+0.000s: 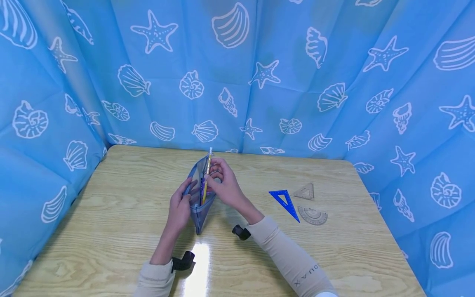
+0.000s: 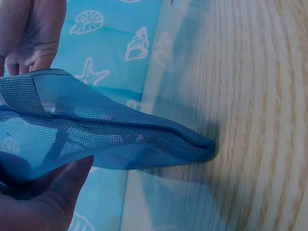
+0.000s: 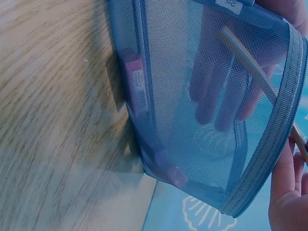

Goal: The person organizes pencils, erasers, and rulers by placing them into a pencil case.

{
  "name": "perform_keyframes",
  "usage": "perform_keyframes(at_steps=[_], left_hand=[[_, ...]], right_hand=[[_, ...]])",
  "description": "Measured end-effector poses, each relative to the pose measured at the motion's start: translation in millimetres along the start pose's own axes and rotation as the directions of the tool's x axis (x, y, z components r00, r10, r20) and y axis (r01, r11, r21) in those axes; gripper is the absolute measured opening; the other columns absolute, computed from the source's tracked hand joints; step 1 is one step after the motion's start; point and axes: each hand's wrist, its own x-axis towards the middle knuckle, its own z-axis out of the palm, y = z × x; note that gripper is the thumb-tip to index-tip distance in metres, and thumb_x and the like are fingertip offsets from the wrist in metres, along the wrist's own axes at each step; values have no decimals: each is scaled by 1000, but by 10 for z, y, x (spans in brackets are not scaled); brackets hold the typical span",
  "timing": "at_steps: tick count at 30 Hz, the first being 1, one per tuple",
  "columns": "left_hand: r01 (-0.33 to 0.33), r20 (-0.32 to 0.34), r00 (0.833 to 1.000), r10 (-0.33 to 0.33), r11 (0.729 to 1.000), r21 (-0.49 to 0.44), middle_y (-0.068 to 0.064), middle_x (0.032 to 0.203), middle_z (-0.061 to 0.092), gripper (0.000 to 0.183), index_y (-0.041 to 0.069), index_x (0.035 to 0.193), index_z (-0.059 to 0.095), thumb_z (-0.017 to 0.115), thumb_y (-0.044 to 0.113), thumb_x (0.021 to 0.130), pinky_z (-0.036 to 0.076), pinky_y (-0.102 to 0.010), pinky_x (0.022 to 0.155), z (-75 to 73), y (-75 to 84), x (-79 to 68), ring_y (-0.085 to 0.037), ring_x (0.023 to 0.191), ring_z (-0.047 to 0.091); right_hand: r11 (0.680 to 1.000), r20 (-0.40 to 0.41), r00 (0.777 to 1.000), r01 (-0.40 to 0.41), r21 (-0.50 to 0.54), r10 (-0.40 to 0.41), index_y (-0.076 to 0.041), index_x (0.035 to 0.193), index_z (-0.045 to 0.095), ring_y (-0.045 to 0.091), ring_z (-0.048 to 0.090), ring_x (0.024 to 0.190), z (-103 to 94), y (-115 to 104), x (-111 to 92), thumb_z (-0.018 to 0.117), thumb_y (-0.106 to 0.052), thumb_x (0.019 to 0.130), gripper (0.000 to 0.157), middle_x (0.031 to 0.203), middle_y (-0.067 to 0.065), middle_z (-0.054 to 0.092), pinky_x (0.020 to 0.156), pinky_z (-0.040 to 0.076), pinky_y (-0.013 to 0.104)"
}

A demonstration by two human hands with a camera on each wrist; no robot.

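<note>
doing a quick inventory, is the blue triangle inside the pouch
No, the blue triangle lies on the table, to the right of the pouch.

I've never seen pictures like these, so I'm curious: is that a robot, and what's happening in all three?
No robot here, just a person working bare-handed. The wide picture looks down from a camera on the person's head. The close-ups come from the left wrist camera and the right wrist camera. The left hand holds an open mesh pouch. The right hand pinches a pencil, whose lower end is inside the pouch. On the wooden table, to the right of the pouch, lie a blue triangle ruler, a clear triangle ruler and a clear half-circle protractor.
</note>
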Motion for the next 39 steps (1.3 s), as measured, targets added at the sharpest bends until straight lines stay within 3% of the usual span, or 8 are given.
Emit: perform_keyframes(at_steps=[9, 18, 26, 33, 36, 39], left_hand=[[-10, 0, 1000, 10, 1000, -12, -28, 153, 44, 56, -8, 155, 30, 23, -7, 99, 46, -51, 113, 3, -4, 9, -46, 137, 49], [-4, 1, 1000, 4, 1000, 1, -27, 154, 44, 56, -7, 156, 30, 24, -6, 100, 46, -52, 114, -2, 13, 5, -45, 138, 49], [-4, -1, 1000, 4, 1000, -12, -28, 153, 44, 56, -7, 155, 30, 24, -6, 99, 45, -52, 114, 1, 13, 12, -46, 137, 49], [2, -12, 1000, -2, 999, -35, -29, 153, 44, 57, -8, 155, 30, 24, -8, 98, 47, -50, 113, -4, -8, 15, -46, 136, 50], [2, -14, 1000, -3, 1000, -31, -29, 153, 44, 57, -8, 155, 30, 24, -7, 98, 46, -50, 113, -14, -15, 6, -46, 137, 49], [7, -16, 1000, -8, 1000, -22, -27, 154, 44, 56, -6, 156, 30, 24, -5, 100, 46, -49, 113, -29, -14, 1, -44, 137, 49]], right_hand=[[1000, 15, 1000, 20, -4, -20, 5, 140, 42, 15, 59, 88, -8, -4, -17, 59, 1, 98, 45, 113, 23, 54, 76, 62, 62], [998, 11, 1000, -4, -68, 5, 3, 141, 42, 18, 60, 89, 17, 6, 25, 61, -4, 98, 47, 112, 16, 56, 70, 66, 42], [995, 39, 998, -37, -92, 41, 0, 139, 44, 22, 62, 92, 26, -7, 56, 59, -3, 99, 42, 116, 20, 56, 73, 66, 43], [991, 53, 997, -42, -126, 49, 3, 141, 44, 40, 63, 101, -28, -15, 91, 57, -3, 100, 43, 122, 24, 57, 77, 66, 38], [995, 52, 998, -39, -93, 44, 2, 141, 45, 46, 61, 104, -85, 7, 81, 56, -3, 101, 41, 124, 27, 55, 83, 65, 45], [998, 28, 999, -15, -66, 17, 1, 141, 47, 41, 63, 102, -178, 28, 47, 56, -1, 101, 40, 124, 29, 55, 86, 63, 49]])
